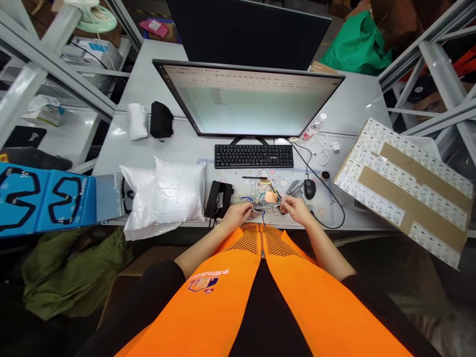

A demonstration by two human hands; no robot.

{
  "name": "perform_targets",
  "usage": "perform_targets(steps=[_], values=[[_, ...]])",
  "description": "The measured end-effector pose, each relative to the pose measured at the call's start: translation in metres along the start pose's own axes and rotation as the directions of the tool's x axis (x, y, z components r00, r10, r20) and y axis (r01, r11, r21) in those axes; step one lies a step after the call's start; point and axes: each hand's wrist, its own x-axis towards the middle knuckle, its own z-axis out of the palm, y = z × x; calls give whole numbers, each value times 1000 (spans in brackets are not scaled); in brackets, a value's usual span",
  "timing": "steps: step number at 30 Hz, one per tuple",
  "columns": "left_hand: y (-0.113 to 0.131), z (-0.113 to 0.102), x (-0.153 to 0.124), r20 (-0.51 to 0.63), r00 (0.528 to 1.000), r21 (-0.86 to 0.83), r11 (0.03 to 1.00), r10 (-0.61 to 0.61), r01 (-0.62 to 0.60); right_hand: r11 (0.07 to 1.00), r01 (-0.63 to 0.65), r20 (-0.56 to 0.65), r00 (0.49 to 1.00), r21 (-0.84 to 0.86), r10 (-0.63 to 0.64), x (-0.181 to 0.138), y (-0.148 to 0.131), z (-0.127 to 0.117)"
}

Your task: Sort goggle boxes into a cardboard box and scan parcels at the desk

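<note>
My left hand (238, 215) is closed in a pinch at the front edge of the desk. Across from it, my right hand (296, 209) pinches the other end of the same thin, clear greyish strip (267, 205), which looks like plastic; its exact kind is too small to tell. Blue cord (246, 199) shows beside the strip near my left fingers. To the left of that hand lies an open black case (218, 199) with something shiny in it. Beneath the strip spreads a desk mat (241, 186) with a cartoon print, and a black pen (255, 177) rests on it.
A keyboard (254, 156) sits below a lit monitor (256, 101). White padded mailers (178, 191) lie left, near a blue box (61, 196). At right are a mouse (309, 189), its cable, and a cardboard sheet (401, 191) covered with labels. A plastic bottle (312, 128) lies behind.
</note>
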Motion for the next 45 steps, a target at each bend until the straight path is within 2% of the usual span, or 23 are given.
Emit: perform_targets(steps=[3,7,13,17,20,23,29,33,34,36,38,39,40,42,45], values=[[-3,3,-5,-74,997,-66,998,0,-5,984,53,105,994,-171,-35,-1,-7,5],[-9,8,-9,-88,996,-132,991,-29,17,904,184,171,977,-385,-126,-4,-19,3],[-15,12,-17,-159,980,-238,968,-119,79,852,278,252,951,-445,-179,-5,-21,-7],[-9,11,-16,-182,981,-260,965,-67,18,779,323,327,931,-538,-160,-2,-25,7],[-3,10,-15,-206,979,-234,970,12,-62,710,276,309,947,-648,-86,-2,-32,24],[0,10,-16,-208,978,-235,968,36,-85,656,195,247,969,-729,-13,-4,-39,40],[1,8,-17,-196,980,-200,978,14,-54,626,195,235,972,-755,-19,-5,-45,63],[5,3,-16,-163,986,-225,972,30,-67,626,205,241,970,-752,-28,2,-51,65],[5,2,-16,-175,985,-268,963,-5,-43,650,211,250,968,-731,-32,5,-52,62],[5,-1,-15,-210,969,-400,916,-133,39,780,205,268,962,-592,-49,8,-53,56],[4,-5,-14,-229,933,-567,817,-276,103,946,146,280,958,-290,-62,9,-53,50],[4,-7,-12,-228,917,-644,757,-328,110,989,98,281,958,-111,-63,9,-52,47],[4,-9,-11,-227,904,-707,699,-362,102,997,46,278,959,56,-60,9,-52,46],[5,-14,-7,-235,894,-780,623,-381,60,946,-38,256,966,322,-48,8,-51,46],[11,-20,0,-291,888,-787,616,-357,-10,827,-70,139,990,559,-10,11,-50,52]])
